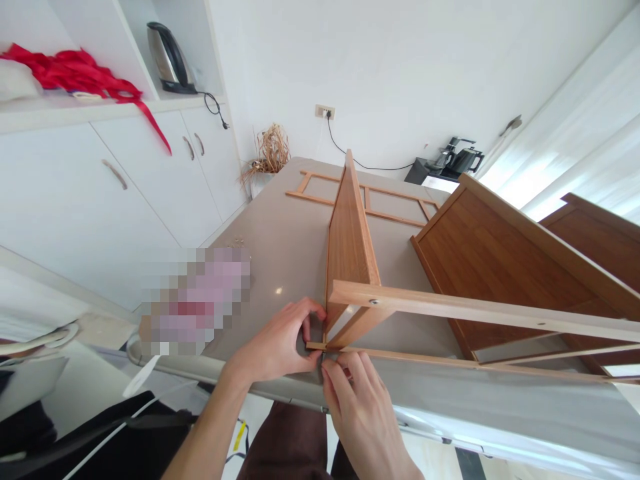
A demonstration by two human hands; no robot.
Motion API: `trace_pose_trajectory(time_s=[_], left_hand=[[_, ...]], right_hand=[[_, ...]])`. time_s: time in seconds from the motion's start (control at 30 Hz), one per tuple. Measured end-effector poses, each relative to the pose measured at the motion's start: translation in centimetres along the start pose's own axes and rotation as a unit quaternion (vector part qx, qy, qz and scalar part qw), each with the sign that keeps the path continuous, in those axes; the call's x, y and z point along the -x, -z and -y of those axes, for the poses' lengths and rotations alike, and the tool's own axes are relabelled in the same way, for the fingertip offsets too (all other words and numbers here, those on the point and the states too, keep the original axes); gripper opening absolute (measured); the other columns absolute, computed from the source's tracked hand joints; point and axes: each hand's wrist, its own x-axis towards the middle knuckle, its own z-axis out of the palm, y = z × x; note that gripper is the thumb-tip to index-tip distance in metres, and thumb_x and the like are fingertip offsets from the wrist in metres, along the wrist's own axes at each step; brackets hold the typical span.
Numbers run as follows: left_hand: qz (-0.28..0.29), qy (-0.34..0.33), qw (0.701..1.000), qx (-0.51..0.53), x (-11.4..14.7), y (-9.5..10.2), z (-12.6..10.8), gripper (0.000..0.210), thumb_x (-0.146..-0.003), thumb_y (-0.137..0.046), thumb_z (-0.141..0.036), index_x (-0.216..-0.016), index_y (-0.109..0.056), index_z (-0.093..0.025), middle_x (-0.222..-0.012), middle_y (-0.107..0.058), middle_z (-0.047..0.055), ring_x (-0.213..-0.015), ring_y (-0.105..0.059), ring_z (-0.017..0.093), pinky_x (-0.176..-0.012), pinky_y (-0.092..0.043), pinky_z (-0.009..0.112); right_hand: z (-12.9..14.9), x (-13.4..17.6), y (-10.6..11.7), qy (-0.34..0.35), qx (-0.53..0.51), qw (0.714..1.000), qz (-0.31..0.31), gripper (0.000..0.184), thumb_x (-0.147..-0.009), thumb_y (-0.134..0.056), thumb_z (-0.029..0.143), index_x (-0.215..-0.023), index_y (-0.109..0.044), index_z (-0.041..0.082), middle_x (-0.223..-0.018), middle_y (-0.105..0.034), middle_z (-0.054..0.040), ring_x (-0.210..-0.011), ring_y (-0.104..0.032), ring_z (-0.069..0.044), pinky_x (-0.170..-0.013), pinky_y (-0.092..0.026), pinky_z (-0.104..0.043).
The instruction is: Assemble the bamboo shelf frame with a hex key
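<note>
Fiddly corner joint, two hands squeezed in at the edge

So the wooden frame [465,312] is up on its side on the surface [283,243], right along the near edge. My guess is that's for reach, since the bottom corner ends up close to the body. The near panel [350,250] stands upright on its edge, and the bigger panels [515,267] stand farther right, probably propping the whole thing up.

Left hand [287,341] is half curled in a C, thumb on one side and fingertips on the other, holding the corner around the tip of the lower rail [425,360]. Looks like steadying to me. Right hand [361,400] is tucked just beside it, fingers bunched nearly closed at the joint. Can't tell if there's anything small in that pinch, the fingers cover it.

The slim ladder-like frames [395,205] lie flat at the back, I'd guess to keep them out of the way.
</note>
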Motion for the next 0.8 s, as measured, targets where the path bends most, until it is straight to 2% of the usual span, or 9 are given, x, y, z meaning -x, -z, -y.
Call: trace_pose_trajectory(time_s=[0.3, 0.53, 0.8], left_hand=[[0.002, 0.005, 1.0, 0.002, -0.1, 0.2, -0.5, 0.046, -0.068, -0.074, -0.014, -0.11, -0.057, -0.025, -0.101, -0.067, -0.001, -0.084, -0.064, 0.019, -0.082, -0.05, 0.034], [0.008, 0.015, 1.0, -0.002, 0.1, 0.1, -0.3, 0.048, -0.069, -0.074, -0.016, -0.113, -0.057, -0.026, -0.098, -0.066, -0.001, -0.088, -0.064, 0.021, -0.081, -0.05, 0.035], [0.006, 0.008, 1.0, -0.012, 0.1, 0.0, 0.0, 0.051, -0.073, -0.073, -0.016, -0.12, -0.055, -0.026, -0.095, -0.064, -0.002, -0.088, -0.064, 0.02, -0.085, -0.05, 0.034]], right_hand=[[-0.5, 0.1, 0.6, -0.004, -0.02, 1.0, -0.024, 0.018, -0.104, -0.051, 0.012, -0.108, -0.066, 0.022, -0.096, -0.061, -0.0075, -0.084, -0.06, -0.022, -0.074, -0.051, -0.036], [-0.8, 0.3, 0.4, -0.005, -0.002, 0.999, -0.043, 0.013, -0.105, -0.055, 0.016, -0.103, -0.067, 0.022, -0.091, -0.062, -0.0062, -0.082, -0.058, -0.022, -0.073, -0.043, -0.037], [-1.7, 0.8, 0.4, -0.024, -0.06, 0.998, -0.006, 0.013, -0.103, -0.059, 0.013, -0.101, -0.068, 0.022, -0.09, -0.061, -0.0047, -0.082, -0.056, -0.021, -0.074, -0.042, -0.035]])
